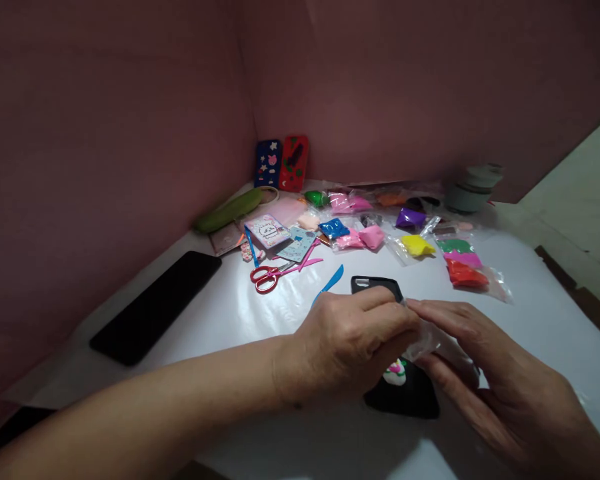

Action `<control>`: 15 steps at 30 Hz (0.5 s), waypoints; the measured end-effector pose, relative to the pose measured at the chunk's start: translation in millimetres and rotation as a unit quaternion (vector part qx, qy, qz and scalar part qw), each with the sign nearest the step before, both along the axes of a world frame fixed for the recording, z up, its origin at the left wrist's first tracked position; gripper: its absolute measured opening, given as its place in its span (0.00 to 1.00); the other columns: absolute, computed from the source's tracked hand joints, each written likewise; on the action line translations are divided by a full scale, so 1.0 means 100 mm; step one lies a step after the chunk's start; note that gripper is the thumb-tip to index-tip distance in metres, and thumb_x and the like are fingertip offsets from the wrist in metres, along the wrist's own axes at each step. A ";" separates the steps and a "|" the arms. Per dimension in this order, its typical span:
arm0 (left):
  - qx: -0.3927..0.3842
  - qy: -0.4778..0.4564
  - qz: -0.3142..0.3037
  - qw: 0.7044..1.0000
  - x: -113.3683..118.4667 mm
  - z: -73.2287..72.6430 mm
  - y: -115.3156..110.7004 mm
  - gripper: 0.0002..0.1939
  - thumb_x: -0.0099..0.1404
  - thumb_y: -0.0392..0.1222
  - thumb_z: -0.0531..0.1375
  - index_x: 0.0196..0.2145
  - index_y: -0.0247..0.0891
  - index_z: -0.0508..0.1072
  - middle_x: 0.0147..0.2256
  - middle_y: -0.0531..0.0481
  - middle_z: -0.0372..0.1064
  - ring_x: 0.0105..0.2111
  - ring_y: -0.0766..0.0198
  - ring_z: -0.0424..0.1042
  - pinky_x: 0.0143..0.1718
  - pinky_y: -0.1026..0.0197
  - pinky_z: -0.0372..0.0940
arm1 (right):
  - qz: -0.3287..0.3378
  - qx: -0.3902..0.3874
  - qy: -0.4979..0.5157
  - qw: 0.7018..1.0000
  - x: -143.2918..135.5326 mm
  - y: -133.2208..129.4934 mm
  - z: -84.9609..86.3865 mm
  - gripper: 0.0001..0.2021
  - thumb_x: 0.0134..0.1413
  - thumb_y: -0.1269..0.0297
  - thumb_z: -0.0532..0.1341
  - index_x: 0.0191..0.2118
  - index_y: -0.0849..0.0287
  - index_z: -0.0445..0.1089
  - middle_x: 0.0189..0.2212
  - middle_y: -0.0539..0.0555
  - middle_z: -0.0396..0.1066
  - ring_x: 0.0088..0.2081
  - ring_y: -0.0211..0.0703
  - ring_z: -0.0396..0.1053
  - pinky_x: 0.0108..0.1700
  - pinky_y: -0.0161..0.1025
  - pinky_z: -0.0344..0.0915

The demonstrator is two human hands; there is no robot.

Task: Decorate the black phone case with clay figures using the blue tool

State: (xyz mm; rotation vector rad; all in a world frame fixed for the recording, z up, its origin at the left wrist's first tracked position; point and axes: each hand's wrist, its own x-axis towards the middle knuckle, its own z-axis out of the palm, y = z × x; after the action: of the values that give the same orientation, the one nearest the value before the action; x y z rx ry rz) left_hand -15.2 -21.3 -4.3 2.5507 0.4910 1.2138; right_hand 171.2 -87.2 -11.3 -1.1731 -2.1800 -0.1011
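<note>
Over a black phone case [405, 400], my left hand [355, 337] is closed in a pinch at the edge of a clear plastic bag [430, 341]. My right hand [495, 373] grips the same bag between thumb and fingers; what the bag contains, if anything, is hidden. On the case sits a white clay shape [395, 377] with pink and green bits, partly covered by my left hand. The upper end of the case, with its camera cutout, shows beyond my knuckles. A blue plastic modelling knife [333, 280] lies just past my left hand.
Red-handled scissors [266, 279], small cards [297, 245] and a black phone [157, 307] lie to the left. Several bagged clay packs, including a yellow one [418, 246] and a red one [467, 273], spread along the back. Two decorated cases, blue [267, 163] and red [294, 163], lean on the wall.
</note>
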 end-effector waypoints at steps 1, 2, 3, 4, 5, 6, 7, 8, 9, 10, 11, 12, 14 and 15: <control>-0.003 0.001 0.001 1.000 0.00 0.01 -0.01 0.10 0.67 0.35 0.55 0.33 0.30 0.76 0.26 0.50 0.68 0.24 0.72 0.65 0.24 0.71 0.62 | -0.005 -0.001 0.002 1.000 0.00 0.00 0.00 0.19 0.59 0.73 0.54 0.56 0.60 0.59 0.45 0.57 0.69 0.45 0.40 0.70 0.46 0.31 0.69; -0.005 -0.001 0.003 1.000 0.00 0.01 -0.01 0.10 0.67 0.35 0.55 0.33 0.30 0.76 0.27 0.50 0.68 0.24 0.72 0.65 0.24 0.71 0.62 | -0.010 0.003 0.003 1.000 -0.01 0.00 0.00 0.17 0.59 0.72 0.53 0.55 0.59 0.59 0.44 0.57 0.69 0.44 0.40 0.71 0.45 0.31 0.70; -0.009 -0.003 0.002 1.000 0.00 0.01 -0.02 0.10 0.67 0.36 0.55 0.33 0.31 0.76 0.27 0.50 0.69 0.24 0.73 0.66 0.24 0.71 0.63 | -0.013 0.010 0.003 1.000 -0.01 0.00 0.01 0.16 0.60 0.72 0.53 0.53 0.59 0.60 0.43 0.57 0.70 0.43 0.40 0.71 0.44 0.32 0.71; -0.014 -0.005 0.000 1.000 0.00 0.02 -0.02 0.11 0.68 0.36 0.55 0.33 0.31 0.76 0.28 0.50 0.69 0.24 0.73 0.66 0.25 0.72 0.63 | -0.016 0.015 0.002 1.000 -0.01 0.00 0.02 0.15 0.60 0.71 0.53 0.53 0.58 0.61 0.42 0.57 0.70 0.42 0.41 0.72 0.42 0.32 0.71; -0.020 -0.003 0.000 1.000 0.00 0.02 -0.03 0.11 0.68 0.36 0.55 0.33 0.31 0.76 0.28 0.50 0.68 0.24 0.73 0.66 0.25 0.72 0.63 | -0.016 0.021 0.001 1.000 -0.02 0.00 0.02 0.14 0.60 0.71 0.53 0.52 0.58 0.61 0.41 0.56 0.71 0.41 0.41 0.73 0.41 0.32 0.72; -0.021 -0.001 0.002 1.000 -0.01 0.02 -0.03 0.11 0.68 0.37 0.55 0.33 0.32 0.77 0.28 0.50 0.68 0.24 0.73 0.65 0.25 0.71 0.63 | -0.016 0.024 -0.002 1.000 -0.02 0.00 0.03 0.14 0.60 0.70 0.54 0.51 0.58 0.62 0.40 0.56 0.71 0.40 0.41 0.73 0.40 0.32 0.72; -0.016 0.004 0.005 1.000 -0.01 0.01 -0.03 0.12 0.68 0.37 0.55 0.33 0.32 0.77 0.28 0.50 0.68 0.24 0.73 0.65 0.25 0.71 0.63 | -0.016 0.026 -0.002 1.000 -0.02 0.00 0.03 0.13 0.60 0.70 0.54 0.50 0.58 0.62 0.40 0.56 0.71 0.39 0.41 0.74 0.39 0.32 0.72; -0.003 0.010 0.009 1.000 -0.02 0.01 -0.04 0.12 0.68 0.37 0.54 0.33 0.33 0.77 0.28 0.50 0.67 0.24 0.73 0.64 0.24 0.70 0.62 | -0.018 0.027 -0.003 0.999 -0.03 0.00 0.04 0.13 0.60 0.70 0.54 0.50 0.58 0.63 0.40 0.56 0.71 0.39 0.41 0.74 0.38 0.31 0.72; 0.013 0.019 0.011 1.000 -0.02 0.02 -0.05 0.12 0.68 0.37 0.54 0.34 0.33 0.77 0.28 0.51 0.67 0.24 0.72 0.64 0.24 0.70 0.61 | -0.020 0.028 -0.003 0.999 -0.03 0.00 0.04 0.12 0.60 0.70 0.54 0.49 0.58 0.63 0.40 0.56 0.71 0.39 0.41 0.74 0.38 0.31 0.72; 0.032 0.028 0.011 0.999 -0.03 0.02 -0.05 0.11 0.68 0.35 0.54 0.34 0.33 0.77 0.27 0.51 0.67 0.24 0.71 0.63 0.24 0.69 0.61 | -0.023 0.027 -0.001 0.999 -0.03 -0.01 0.03 0.12 0.60 0.69 0.54 0.49 0.57 0.63 0.40 0.57 0.71 0.40 0.41 0.73 0.38 0.31 0.72; 0.050 0.039 0.009 0.998 -0.04 0.03 -0.05 0.11 0.67 0.34 0.54 0.34 0.32 0.77 0.27 0.50 0.67 0.24 0.71 0.63 0.23 0.68 0.60 | -0.025 0.028 0.002 0.999 -0.02 -0.01 0.03 0.11 0.60 0.70 0.54 0.49 0.57 0.63 0.41 0.57 0.71 0.40 0.41 0.73 0.38 0.32 0.72; 0.067 0.051 0.004 0.996 -0.05 0.05 -0.06 0.11 0.66 0.33 0.53 0.34 0.31 0.77 0.27 0.50 0.66 0.24 0.70 0.62 0.23 0.67 0.59 | -0.024 0.027 0.003 0.999 -0.01 -0.02 0.02 0.11 0.60 0.70 0.54 0.48 0.57 0.63 0.41 0.57 0.70 0.41 0.42 0.73 0.38 0.32 0.72; 0.096 0.071 -0.005 0.993 -0.06 0.08 -0.06 0.12 0.66 0.31 0.53 0.32 0.30 0.77 0.25 0.50 0.65 0.23 0.69 0.60 0.22 0.65 0.56 | -0.013 0.019 -0.004 1.000 0.03 -0.04 0.00 0.12 0.59 0.70 0.55 0.49 0.57 0.64 0.43 0.57 0.69 0.42 0.42 0.72 0.39 0.32 0.72; 0.108 0.077 -0.007 0.991 -0.06 0.09 -0.06 0.13 0.66 0.31 0.52 0.31 0.30 0.76 0.25 0.50 0.65 0.23 0.69 0.59 0.21 0.64 0.56 | -0.004 0.018 -0.010 1.000 0.06 -0.04 -0.01 0.12 0.59 0.71 0.55 0.49 0.57 0.64 0.44 0.58 0.68 0.43 0.42 0.71 0.39 0.32 0.72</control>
State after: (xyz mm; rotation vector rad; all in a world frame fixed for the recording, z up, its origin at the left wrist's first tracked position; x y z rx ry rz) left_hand -21.5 -27.7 4.7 2.8406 0.3935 1.1258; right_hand 176.9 -91.6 -12.7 -1.1664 -2.1830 -0.1550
